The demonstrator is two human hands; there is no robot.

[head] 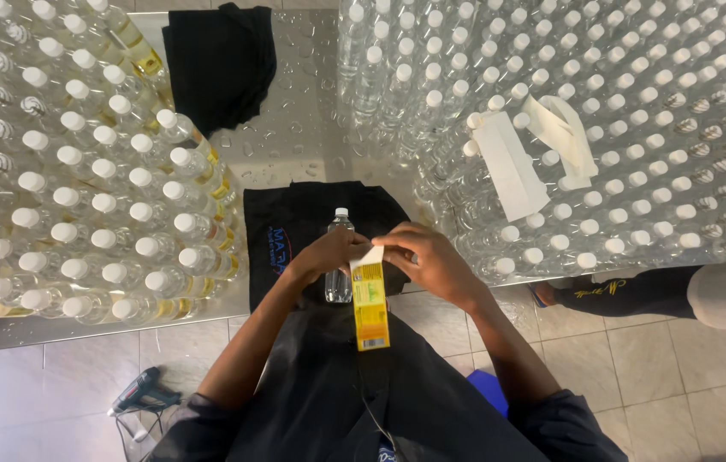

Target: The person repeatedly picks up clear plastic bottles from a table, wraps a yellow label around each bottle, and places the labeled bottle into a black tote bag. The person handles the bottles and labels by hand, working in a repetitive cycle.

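Observation:
My left hand (326, 254) and my right hand (425, 257) meet over a black cloth (281, 224) at the near edge of a metal table (294, 137). Both pinch the top of a yellow sticker label (369, 306) that hangs down from my fingers, its white backing showing at the top. Just behind the label a small clear bottle (338, 257) with a white cap lies on the cloth, partly hidden by my left hand.
Several white-capped bottles (80, 188) with yellow labels crowd the left side of the table, and unlabelled ones (637, 111) fill the right. White backing strips (512, 162) lie on the right-hand bottles. Another black cloth (217, 60) lies at the back. A heat gun (142, 393) rests on the tiled floor. Another person's leg (679, 291) is at the right.

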